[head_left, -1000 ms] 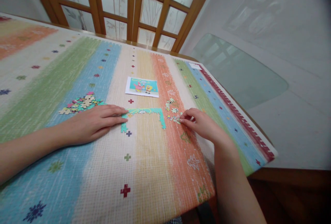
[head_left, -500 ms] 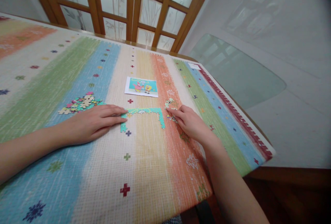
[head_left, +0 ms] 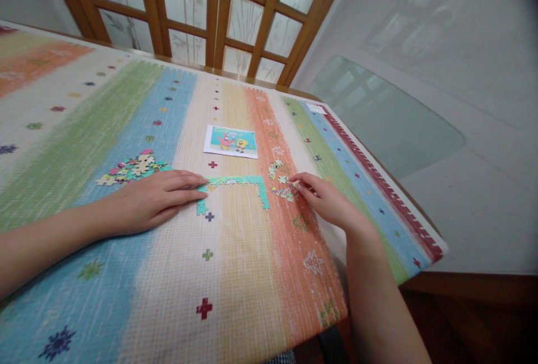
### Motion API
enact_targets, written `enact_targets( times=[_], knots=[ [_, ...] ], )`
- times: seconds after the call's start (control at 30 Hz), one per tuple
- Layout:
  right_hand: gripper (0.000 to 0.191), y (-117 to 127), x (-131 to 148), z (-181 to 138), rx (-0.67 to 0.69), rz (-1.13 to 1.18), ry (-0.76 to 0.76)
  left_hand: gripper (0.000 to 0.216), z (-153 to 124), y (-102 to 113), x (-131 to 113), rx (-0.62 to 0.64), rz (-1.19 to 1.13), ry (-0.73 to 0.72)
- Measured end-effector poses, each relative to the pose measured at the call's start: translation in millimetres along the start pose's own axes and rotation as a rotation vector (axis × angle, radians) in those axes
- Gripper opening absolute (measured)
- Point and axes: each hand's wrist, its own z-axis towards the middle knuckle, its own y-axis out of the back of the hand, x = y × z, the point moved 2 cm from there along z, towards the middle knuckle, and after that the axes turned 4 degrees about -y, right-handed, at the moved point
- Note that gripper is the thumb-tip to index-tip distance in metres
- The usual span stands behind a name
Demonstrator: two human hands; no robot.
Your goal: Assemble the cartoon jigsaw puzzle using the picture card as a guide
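My left hand [head_left: 157,198] lies flat and open, its fingertips touching the left side of a turquoise jigsaw border [head_left: 235,179]. That joined border has a top edge and two short sides pointing toward me. Over on the right, my right hand [head_left: 321,196] has its thumb and fingers pinched on a jigsaw piece, mostly hidden by the fingertips. Just left of those fingertips is a small group of loose jigsaw pieces [head_left: 277,170]. A larger heap of jigsaw pieces [head_left: 137,166] sits beyond my left hand, partly covered by it.
A printed cartoon picture [head_left: 232,141] lies flat beyond the border. Beneath everything is a striped tablecloth [head_left: 235,274], whose near edge hangs at the lower right. A white wall [head_left: 483,184] stands right of the table, and wood-framed glass doors [head_left: 214,13] stand behind it.
My right hand has drawn back to the right from the loose pieces, its pointing index finger now bent into a pinch. The left hand and the border have stayed in place.
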Motion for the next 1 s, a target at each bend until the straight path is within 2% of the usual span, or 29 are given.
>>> enact_targets(
  times=[0.37, 0.57, 0.73, 1.0],
  knots=[
    [0.024, -3, -5, -1, 0.019, -0.01, 0.041, 0.044, 1, 0, 0, -0.006, -0.042, 0.018],
    [0.03, 0, -7, -2, -0.032, 0.032, 0.0, 0.045, 1, 1, 0, -0.001, -0.032, 0.001],
    [0.027, 5, -13, -3, -0.069, -0.033, -0.027, 0.045, 0, 0, 0, -0.003, -0.037, 0.013],
    [0.033, -1, -18, 0, -0.056, -0.082, 0.019, 0.044, 0, 0, 0, -0.009, -0.021, 0.001]
  ],
)
